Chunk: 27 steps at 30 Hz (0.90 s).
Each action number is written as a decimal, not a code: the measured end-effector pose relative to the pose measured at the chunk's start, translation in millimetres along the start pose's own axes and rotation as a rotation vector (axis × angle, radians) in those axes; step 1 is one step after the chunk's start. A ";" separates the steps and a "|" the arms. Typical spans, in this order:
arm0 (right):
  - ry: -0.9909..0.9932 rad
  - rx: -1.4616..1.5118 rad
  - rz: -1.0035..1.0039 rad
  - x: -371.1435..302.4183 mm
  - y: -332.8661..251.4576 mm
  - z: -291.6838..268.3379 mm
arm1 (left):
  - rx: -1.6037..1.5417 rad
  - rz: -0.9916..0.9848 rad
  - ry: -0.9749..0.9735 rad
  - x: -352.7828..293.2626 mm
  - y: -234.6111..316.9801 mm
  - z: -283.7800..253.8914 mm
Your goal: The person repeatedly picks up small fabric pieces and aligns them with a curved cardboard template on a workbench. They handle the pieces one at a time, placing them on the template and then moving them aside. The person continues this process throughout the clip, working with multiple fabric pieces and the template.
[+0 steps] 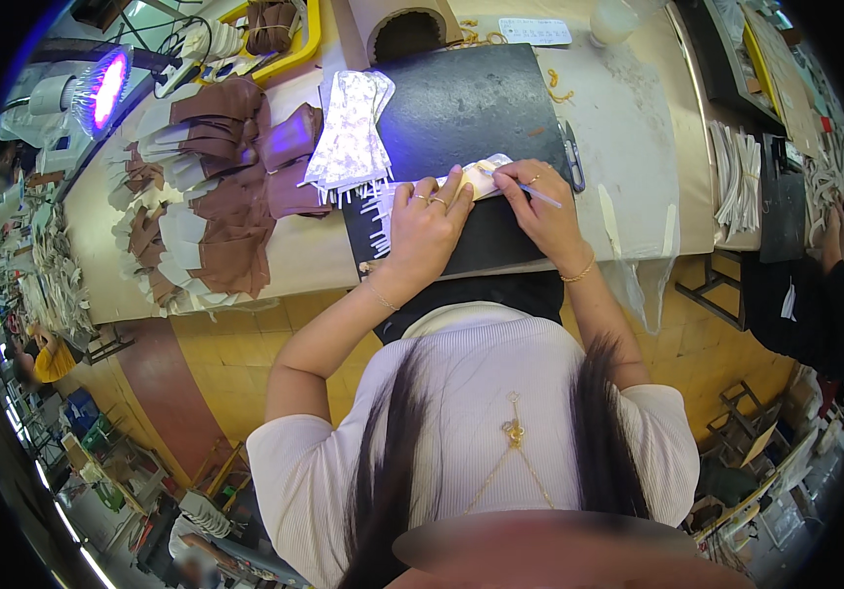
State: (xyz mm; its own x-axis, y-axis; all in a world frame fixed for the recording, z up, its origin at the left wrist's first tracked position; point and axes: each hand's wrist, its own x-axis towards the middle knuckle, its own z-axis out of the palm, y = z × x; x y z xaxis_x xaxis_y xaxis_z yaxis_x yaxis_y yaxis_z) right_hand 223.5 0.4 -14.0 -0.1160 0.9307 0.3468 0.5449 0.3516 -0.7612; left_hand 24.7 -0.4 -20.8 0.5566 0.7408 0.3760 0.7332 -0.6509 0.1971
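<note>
In the head view, my left hand lies with its fingers stretched out over a white fringed strip, pressing it against the black board. Pinched in my right hand is a slim pale pen-like stick, its tip side hidden by the fingers. Between both hands shows a whitish-yellow piece with a pale patterned end. A stack of white patterned pieces with fringed lower ends rests on the board's left side, just beyond my left hand.
Brown and pale cut pieces lie in overlapping piles at left. A lamp glows purple over them. Along the board's right edge lies a narrow bladed tool. A cardboard tube and yellow tray stand at the back; clear plastic hangs off the front edge.
</note>
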 end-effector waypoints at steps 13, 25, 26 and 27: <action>-0.106 -0.303 -0.043 4.2 -5.0 -24.7 | 0.003 -0.010 -0.022 -0.3 1.0 0.9; 0.233 0.574 0.372 -11.9 -3.1 -16.7 | -0.289 0.027 0.074 -6.5 -6.3 6.5; 0.238 0.574 0.362 -12.0 -2.0 -14.6 | -0.292 0.038 0.089 -6.4 -6.4 5.5; 0.251 0.580 0.357 -11.9 -1.0 -12.2 | -0.296 0.046 0.099 -5.9 -6.8 4.6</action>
State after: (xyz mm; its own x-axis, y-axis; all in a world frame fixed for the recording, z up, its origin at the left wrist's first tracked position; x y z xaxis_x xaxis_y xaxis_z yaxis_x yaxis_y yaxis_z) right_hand 234.5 -12.2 -10.6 0.2187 0.9721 0.0847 -0.0220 0.0917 -0.9955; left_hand 18.2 0.5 -28.5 0.5351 0.6992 0.4740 0.5544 -0.7141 0.4275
